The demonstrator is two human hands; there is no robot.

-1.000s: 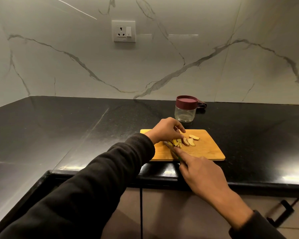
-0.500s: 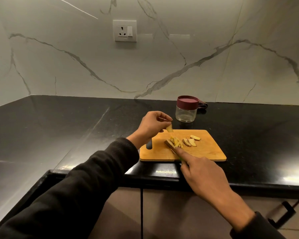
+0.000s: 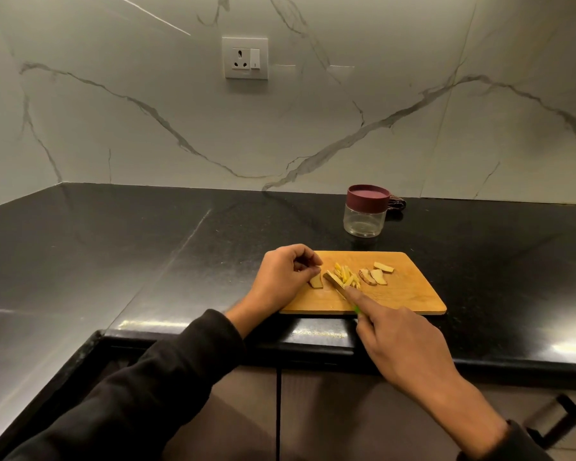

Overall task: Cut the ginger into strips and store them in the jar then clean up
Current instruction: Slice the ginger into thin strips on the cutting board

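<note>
A wooden cutting board (image 3: 403,299) lies near the counter's front edge. On it are a small heap of yellow ginger strips (image 3: 346,276) and three uncut ginger slices (image 3: 376,276) to their right. My left hand (image 3: 285,281) rests on the board's left end, its fingertips pinching one ginger slice (image 3: 316,281) flat on the wood. My right hand (image 3: 403,347) grips a knife (image 3: 335,281) with a green handle, forefinger along the blade's back; the blade lies between that slice and the strips. A clear jar (image 3: 364,217) with a maroon lid stands behind the board, closed.
The black stone counter (image 3: 147,261) runs left into a corner below a marble wall with a socket (image 3: 245,58). A dark cloth-like object (image 3: 396,204) sits behind the jar. Cabinet doors with a black handle (image 3: 559,417) lie below the counter edge.
My left hand lifted a ginger slice off the pile, then set it down on the board's left side. The knife stayed by the strips.
</note>
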